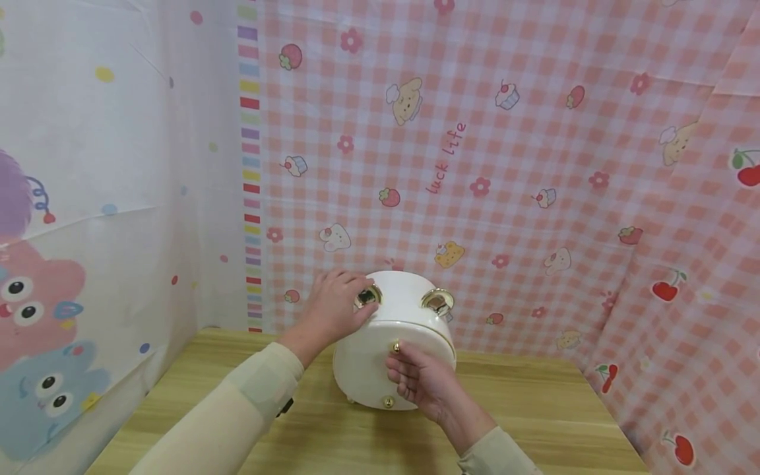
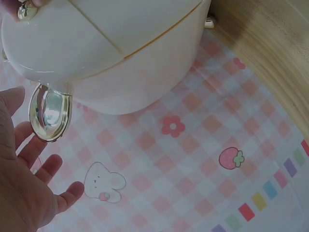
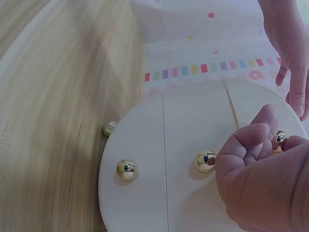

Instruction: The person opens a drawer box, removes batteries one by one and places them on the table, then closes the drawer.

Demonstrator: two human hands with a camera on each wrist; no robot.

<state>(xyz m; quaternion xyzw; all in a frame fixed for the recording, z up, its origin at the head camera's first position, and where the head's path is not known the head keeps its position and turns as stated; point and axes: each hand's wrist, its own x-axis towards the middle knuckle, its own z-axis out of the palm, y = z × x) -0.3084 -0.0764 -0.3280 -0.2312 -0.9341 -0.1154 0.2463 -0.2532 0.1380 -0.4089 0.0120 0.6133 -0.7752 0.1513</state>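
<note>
A white rounded jewelry box stands on the wooden table, its front with gold knobs turned to me. Two gold ear-shaped loops stick out from its top. My left hand is at the left gold loop, with thumb and fingers spread loosely on either side of it. At the front face, my right hand pinches the top gold knob between thumb and a finger, the other fingers curled beside it. The middle knob and the bottom knob are untouched. Thin seams divide the front.
The wooden table extends to both sides of the box. Close behind hangs a pink checked cloth with printed cartoons. A white printed cloth borders the left side, and a checked cloth with cherries the right.
</note>
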